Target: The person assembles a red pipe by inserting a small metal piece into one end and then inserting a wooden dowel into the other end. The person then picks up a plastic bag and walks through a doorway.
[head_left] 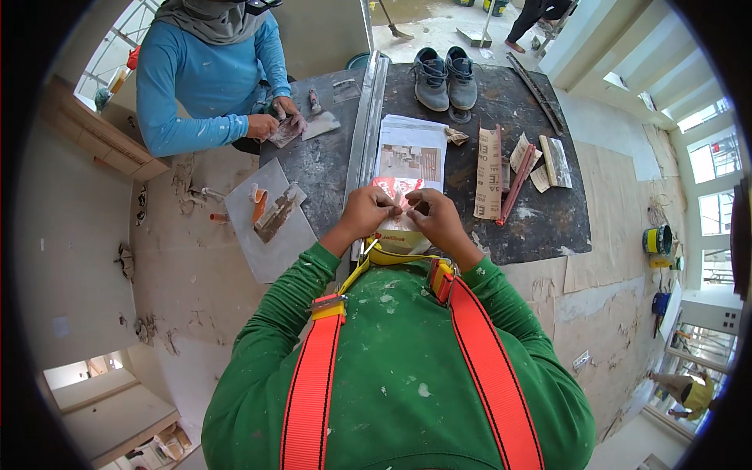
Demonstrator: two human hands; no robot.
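My left hand (368, 211) and my right hand (440, 219) meet in front of my chest, at the near edge of the dark table (540, 227). The fingertips of both are pinched together. What they pinch is too small to make out. Under and around the fingers lies a red, white and yellowish printed packet (403, 239), partly hidden by the hands. Just beyond it, a printed sheet with a picture (410, 157) rests flat on the table.
Grey shoes (446, 82), a sandpaper strip (488, 174), reddish sticks (517, 188) and long metal channels (366, 129) lie on the table. At the far left a person in blue (196, 86) handles a scraper-like blade (284, 135). Buckets (656, 240) stand at right.
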